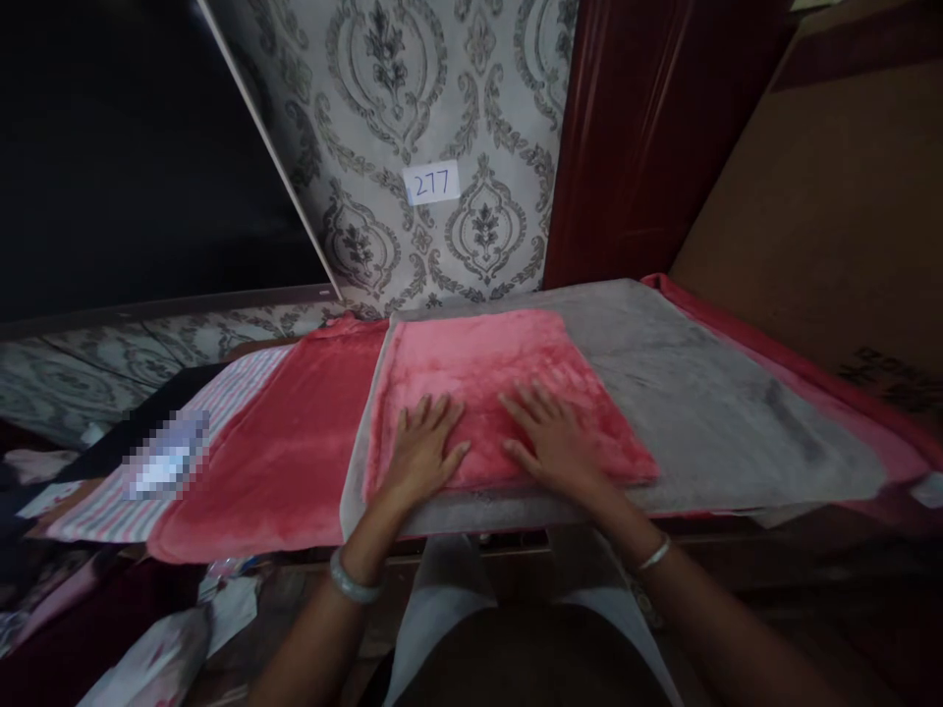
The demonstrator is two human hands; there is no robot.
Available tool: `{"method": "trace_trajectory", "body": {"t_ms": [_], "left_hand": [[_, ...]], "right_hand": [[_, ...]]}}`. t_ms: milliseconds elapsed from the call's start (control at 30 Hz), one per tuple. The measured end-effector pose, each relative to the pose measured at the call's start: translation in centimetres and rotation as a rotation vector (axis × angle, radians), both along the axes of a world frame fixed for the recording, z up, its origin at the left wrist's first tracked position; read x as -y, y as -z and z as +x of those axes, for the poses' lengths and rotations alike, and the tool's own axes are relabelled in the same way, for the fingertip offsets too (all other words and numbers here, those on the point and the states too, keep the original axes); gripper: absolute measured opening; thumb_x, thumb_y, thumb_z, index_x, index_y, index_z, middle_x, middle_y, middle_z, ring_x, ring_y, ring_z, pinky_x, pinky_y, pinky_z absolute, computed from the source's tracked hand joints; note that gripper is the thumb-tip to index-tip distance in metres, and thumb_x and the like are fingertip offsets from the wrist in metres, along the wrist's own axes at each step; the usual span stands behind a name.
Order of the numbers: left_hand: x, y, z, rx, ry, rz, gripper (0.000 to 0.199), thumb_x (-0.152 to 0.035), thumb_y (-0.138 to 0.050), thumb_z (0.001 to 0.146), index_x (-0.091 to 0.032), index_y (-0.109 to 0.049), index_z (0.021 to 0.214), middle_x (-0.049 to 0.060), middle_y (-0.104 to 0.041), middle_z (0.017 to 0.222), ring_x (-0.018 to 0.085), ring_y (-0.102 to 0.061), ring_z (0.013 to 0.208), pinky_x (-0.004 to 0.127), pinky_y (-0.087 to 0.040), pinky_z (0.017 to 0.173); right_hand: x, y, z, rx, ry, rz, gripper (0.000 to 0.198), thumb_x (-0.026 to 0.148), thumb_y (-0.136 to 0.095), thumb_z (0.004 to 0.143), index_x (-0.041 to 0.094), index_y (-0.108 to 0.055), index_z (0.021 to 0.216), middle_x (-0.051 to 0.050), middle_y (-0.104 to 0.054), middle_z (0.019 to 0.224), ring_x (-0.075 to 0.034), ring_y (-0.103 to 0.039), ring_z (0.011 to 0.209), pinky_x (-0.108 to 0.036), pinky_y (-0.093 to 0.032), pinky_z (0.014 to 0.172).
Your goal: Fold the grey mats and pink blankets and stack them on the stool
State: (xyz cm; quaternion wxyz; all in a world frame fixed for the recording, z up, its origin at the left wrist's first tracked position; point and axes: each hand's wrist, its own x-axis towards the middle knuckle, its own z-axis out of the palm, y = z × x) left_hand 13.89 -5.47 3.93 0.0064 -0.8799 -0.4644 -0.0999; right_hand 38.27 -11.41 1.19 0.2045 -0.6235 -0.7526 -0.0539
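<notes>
A folded pinkish-red plush cloth (478, 353) lies flat on a larger grey plush cloth (663, 393). My left hand (423, 452) rests palm down on the front left part of the folded cloth, its fingers spread. To the right, my right hand (552, 442) also lies flat on the same cloth with the fingers apart. Neither hand grips anything. A bracelet shows on each wrist. Beneath the grey cloth's left edge, a red plush cloth (272, 442) extends to the left.
A striped cloth (243, 388) lies at the left, with a blurred-out item on it. A dark television screen (147, 147) stands behind on the left. On the right is a large cardboard box (832, 196). A paper label (432, 183) reading 277 is on the patterned wall.
</notes>
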Motion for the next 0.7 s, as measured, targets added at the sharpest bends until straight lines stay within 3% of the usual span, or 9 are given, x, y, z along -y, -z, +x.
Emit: {"method": "trace_trajectory", "body": {"t_ms": [100, 200, 300, 367, 433, 500, 567, 700], "left_hand": [[1.1, 1.8, 0.3, -0.017, -0.023, 0.017, 0.060, -0.047, -0.045, 0.099, -0.027, -0.036, 0.155, 0.008, -0.028, 0.165, 0.033, -0.021, 0.153, 0.062, -0.021, 0.121], [1.3, 2.8, -0.1, 0.003, -0.045, 0.043, 0.061, -0.047, -0.045, 0.099, -0.026, -0.036, 0.156, 0.007, -0.027, 0.165, 0.032, -0.020, 0.153, 0.059, -0.022, 0.122], [1.2, 2.8, -0.5, 0.028, -0.048, 0.037, 0.060, -0.046, -0.045, 0.099, -0.026, -0.036, 0.155, 0.006, -0.027, 0.165, 0.032, -0.020, 0.153, 0.059, -0.021, 0.122], [1.1, 2.6, -0.5, 0.042, -0.054, 0.033, 0.060, -0.045, -0.045, 0.099, -0.027, -0.036, 0.155, 0.006, -0.027, 0.165, 0.031, -0.021, 0.153, 0.060, -0.021, 0.122], [1.0, 2.6, -0.5, 0.048, -0.061, 0.029, 0.059, -0.043, -0.045, 0.099, -0.028, -0.037, 0.155, 0.005, -0.028, 0.165, 0.031, -0.021, 0.153, 0.059, -0.021, 0.122], [1.0, 2.8, -0.5, 0.048, -0.071, 0.026, 0.058, -0.041, -0.045, 0.099, -0.028, -0.037, 0.155, 0.004, -0.028, 0.164, 0.030, -0.021, 0.153, 0.059, -0.021, 0.122], [1.0, 3.2, -0.7, 0.052, -0.081, 0.027, 0.058, -0.039, -0.046, 0.098, -0.029, -0.037, 0.155, 0.003, -0.030, 0.164, 0.029, -0.021, 0.153, 0.059, -0.021, 0.123], [0.6, 3.4, -1.6, 0.075, -0.077, -0.010, 0.060, -0.037, -0.049, 0.095, -0.028, -0.041, 0.153, 0.004, -0.034, 0.162, 0.030, -0.025, 0.152, 0.059, -0.023, 0.122]], "right_hand": [[1.2, 1.4, -2.4, 0.035, -0.010, -0.062, 0.060, 0.047, -0.046, 0.100, 0.029, -0.037, 0.156, -0.005, -0.023, 0.165, -0.034, -0.019, 0.152, -0.060, -0.020, 0.119], [1.2, 1.3, -2.3, 0.030, -0.023, -0.114, 0.060, 0.046, -0.049, 0.099, 0.029, -0.039, 0.155, -0.006, -0.026, 0.164, -0.034, -0.023, 0.150, -0.059, -0.021, 0.119], [-1.1, -1.6, -1.4, -0.020, -0.105, -0.185, 0.049, 0.043, -0.046, 0.100, 0.023, -0.056, 0.144, -0.011, -0.051, 0.149, -0.031, -0.046, 0.137, -0.050, -0.034, 0.113], [-3.8, -4.1, -1.0, -0.071, -0.123, -0.144, 0.045, 0.039, -0.040, 0.103, 0.021, -0.062, 0.137, -0.012, -0.062, 0.137, -0.027, -0.056, 0.127, -0.043, -0.038, 0.110], [-6.9, -5.9, -0.9, -0.093, -0.051, -0.056, 0.046, 0.039, -0.038, 0.103, 0.020, -0.058, 0.141, -0.012, -0.058, 0.142, -0.028, -0.050, 0.133, -0.045, -0.033, 0.114], [-9.7, -6.2, -0.7, -0.078, 0.077, -0.038, 0.052, 0.041, -0.041, 0.102, 0.020, -0.048, 0.149, -0.013, -0.043, 0.155, -0.031, -0.035, 0.145, -0.053, -0.024, 0.118], [-11.6, -5.1, -0.5, -0.055, 0.184, -0.114, 0.056, 0.042, -0.042, 0.102, 0.019, -0.042, 0.153, -0.013, -0.033, 0.161, -0.033, -0.026, 0.149, -0.057, -0.019, 0.119], [-13.0, -2.1, 0.0, -0.053, 0.193, -0.192, 0.059, 0.044, -0.040, 0.102, 0.019, -0.040, 0.155, -0.014, -0.030, 0.162, -0.033, -0.022, 0.151, -0.056, -0.015, 0.120]]}}
